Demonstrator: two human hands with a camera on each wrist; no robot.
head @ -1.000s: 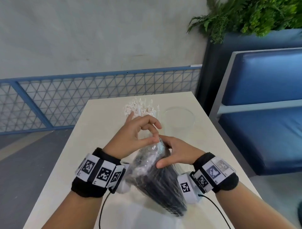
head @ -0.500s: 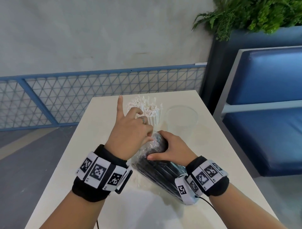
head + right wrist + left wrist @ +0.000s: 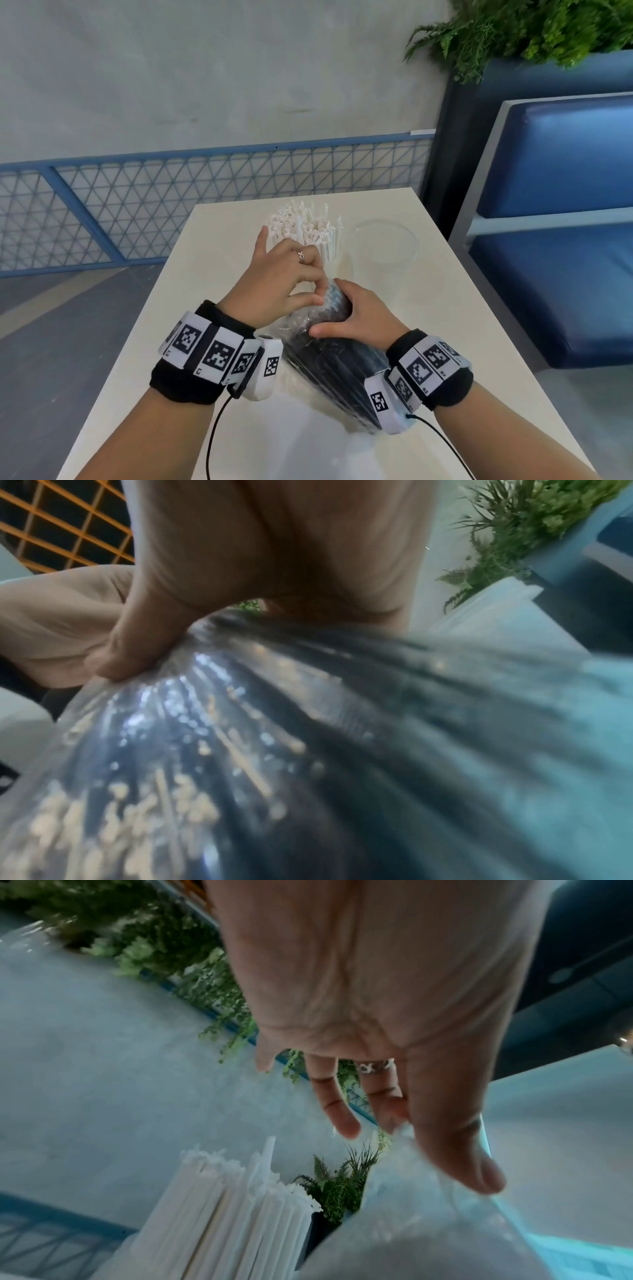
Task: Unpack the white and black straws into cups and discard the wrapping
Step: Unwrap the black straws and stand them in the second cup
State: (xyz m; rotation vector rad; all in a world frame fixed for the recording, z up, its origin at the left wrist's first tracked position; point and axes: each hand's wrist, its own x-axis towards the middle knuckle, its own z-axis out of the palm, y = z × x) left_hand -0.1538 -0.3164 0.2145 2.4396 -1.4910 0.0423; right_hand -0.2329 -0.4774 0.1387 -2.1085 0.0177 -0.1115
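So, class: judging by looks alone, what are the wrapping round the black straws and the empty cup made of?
Wrapping: thin clear plastic film, probably; it is glossy, crinkled, and the black straws show through.
Empty cup: seemingly clear plastic, smooth; the table is visible through its wall. Glass cannot be ruled out.

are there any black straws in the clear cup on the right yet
No, in the head view the clear cup stands empty beside the white straws, and the black straws are still in their plastic wrapping.

1. Left hand [image 3: 274,286]: index finger, raised half a second ago, now lower, thumb and fingertips pinching the clear wrapping [image 3: 301,317] at the pack's top.
2. Right hand [image 3: 356,317]: shifted from the pack's tip to farther down the black straws [image 3: 335,370].
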